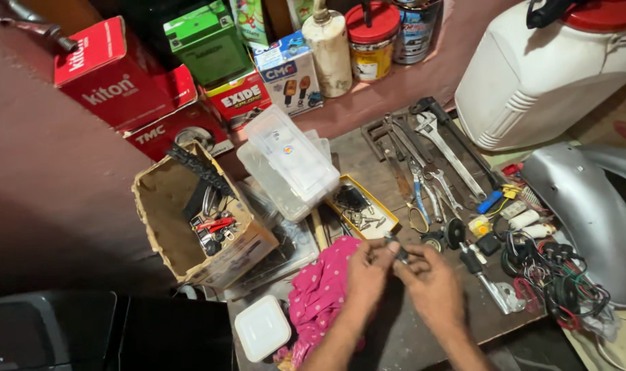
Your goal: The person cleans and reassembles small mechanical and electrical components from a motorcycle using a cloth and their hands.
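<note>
Your left hand [368,271] and right hand [430,282] meet, both grips pinching a small dark metal part [397,251]. Pink dotted cloth [320,292] touches the left; shallow yellow tray of screws [363,206] just beyond; tangled wires [560,278] right.

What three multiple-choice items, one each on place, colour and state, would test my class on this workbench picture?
1. Where does the pink dotted cloth lie?
A. left of the hands
B. on the white plastic jug
C. inside the cardboard box

2. What colour is the shallow tray of screws?
A. blue
B. yellow
C. black

3. What are the left hand and right hand doing?
A. resting apart
B. gripping a spanner
C. pinching one small dark part together

Answers: 1 A, the cloth borders the left forearm; 2 B, its rim shows yellow; 3 C, fingertips meet on the part.
</note>
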